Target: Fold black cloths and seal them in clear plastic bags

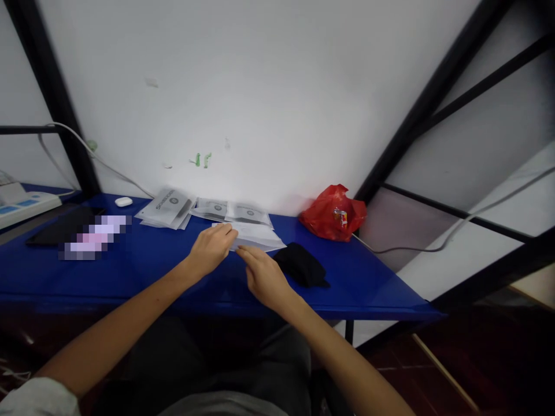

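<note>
A frosted, see-through plastic bag (260,236) lies flat-ish above the blue desk, its near edge toward me. My left hand (212,248) pinches that edge at its left corner, fingers closed. Close beside it, my right hand (266,276) has its thumb and fingers together on the same edge; the fingertips partly hide what they grip. Just right of the bag is a crumpled black cloth item (301,264). Behind it lie two printed frosted bags (249,214), flat near the wall. A stack of similar printed bags (167,209) rests to their left.
The blue desk (347,283) runs along a white wall. A red plastic bag (333,214) sits at the back right. On the left are a white earbud case (124,201), a dark flat object (60,228) and a white power strip (30,208). Black metal posts frame both sides.
</note>
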`<state>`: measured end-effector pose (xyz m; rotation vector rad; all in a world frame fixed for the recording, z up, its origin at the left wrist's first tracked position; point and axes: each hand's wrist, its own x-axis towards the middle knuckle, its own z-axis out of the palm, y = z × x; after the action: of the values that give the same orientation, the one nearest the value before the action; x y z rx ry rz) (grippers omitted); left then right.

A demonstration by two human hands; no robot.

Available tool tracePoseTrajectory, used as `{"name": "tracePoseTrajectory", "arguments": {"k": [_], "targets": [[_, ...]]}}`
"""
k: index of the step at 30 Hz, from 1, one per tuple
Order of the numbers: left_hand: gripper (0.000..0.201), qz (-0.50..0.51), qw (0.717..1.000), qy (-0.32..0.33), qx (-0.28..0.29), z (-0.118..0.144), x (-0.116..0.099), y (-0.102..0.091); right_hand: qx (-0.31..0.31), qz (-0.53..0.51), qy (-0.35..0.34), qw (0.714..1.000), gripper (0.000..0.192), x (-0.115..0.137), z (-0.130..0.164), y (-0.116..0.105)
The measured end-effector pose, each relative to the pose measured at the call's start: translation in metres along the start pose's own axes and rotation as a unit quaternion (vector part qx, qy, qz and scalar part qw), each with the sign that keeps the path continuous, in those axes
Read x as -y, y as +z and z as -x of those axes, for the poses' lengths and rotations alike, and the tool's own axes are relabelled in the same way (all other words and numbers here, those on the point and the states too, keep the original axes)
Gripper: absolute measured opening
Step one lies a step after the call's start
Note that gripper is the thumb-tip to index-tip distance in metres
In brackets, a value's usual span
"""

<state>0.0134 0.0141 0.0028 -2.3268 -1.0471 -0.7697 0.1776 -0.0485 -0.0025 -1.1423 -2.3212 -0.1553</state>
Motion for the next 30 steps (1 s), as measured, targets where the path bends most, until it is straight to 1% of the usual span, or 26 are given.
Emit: {"name": "tracePoseTrajectory", "arguments": {"k": [3, 7, 10, 13, 14, 16, 18, 20, 22, 23, 24, 25, 26, 28, 30], "targets": [[0.020, 0.020, 0.999, 0.017, -0.020, 0.003, 0.002, 0.000, 0.049, 0.037, 0.052, 0.997, 0.049, -0.005, -0.013, 0.006], [0.022, 0.033, 0.997, 0.037, -0.060, 0.012, 0.007, 0.000, 0.108, 0.106, 0.148, 0.977, 0.038, -0.014, -0.025, 0.013], [0.020, 0.017, 0.996, 0.054, -0.074, 0.023, 0.015, 0.003, 0.149, 0.115, 0.183, 0.965, 0.041, -0.021, -0.028, 0.022], [0.019, 0.014, 0.995, 0.073, -0.071, 0.034, 0.024, 0.010, 0.170, 0.083, 0.181, 0.965, 0.043, -0.026, -0.028, 0.030], [0.019, 0.016, 0.994, 0.075, -0.073, 0.036, 0.027, 0.013, 0.167, 0.061, 0.161, 0.971, 0.043, -0.027, -0.027, 0.032], [0.021, 0.016, 0.994, 0.073, -0.085, 0.041, 0.030, 0.017, 0.146, -0.003, 0.095, 0.985, 0.042, -0.026, -0.023, 0.032], [0.021, 0.011, 0.992, 0.071, -0.102, 0.043, 0.032, 0.019, 0.112, -0.069, 0.031, 0.991, 0.040, -0.024, -0.017, 0.026], [0.022, 0.006, 0.991, 0.071, -0.116, 0.044, 0.032, 0.020, 0.064, -0.111, 0.008, 0.992, 0.036, -0.025, -0.009, 0.014], [0.023, 0.005, 0.990, 0.067, -0.125, 0.045, 0.032, 0.020, 0.003, -0.113, 0.022, 0.993, 0.029, -0.034, 0.002, -0.002], [0.023, 0.008, 0.990, 0.062, -0.130, 0.046, 0.032, 0.020, -0.028, -0.098, 0.039, 0.994, 0.024, -0.041, 0.008, -0.011], [0.023, 0.012, 0.990, 0.055, -0.132, 0.047, 0.033, 0.020, -0.047, -0.074, 0.063, 0.994, 0.020, -0.050, 0.014, -0.019], [0.023, 0.018, 0.990, 0.047, -0.131, 0.047, 0.033, 0.020, -0.051, -0.040, 0.089, 0.994, 0.018, -0.060, 0.020, -0.027], [0.023, 0.023, 0.991, 0.038, -0.127, 0.048, 0.033, 0.020, -0.034, 0.003, 0.119, 0.992, 0.019, -0.069, 0.026, -0.033], [0.023, 0.030, 0.993, 0.025, -0.115, 0.048, 0.034, 0.019, 0.044, 0.069, 0.189, 0.979, 0.024, -0.085, 0.037, -0.042], [0.024, 0.033, 0.994, 0.016, -0.102, 0.049, 0.033, 0.019, 0.110, 0.087, 0.229, 0.963, 0.030, -0.094, 0.044, -0.045]]}}
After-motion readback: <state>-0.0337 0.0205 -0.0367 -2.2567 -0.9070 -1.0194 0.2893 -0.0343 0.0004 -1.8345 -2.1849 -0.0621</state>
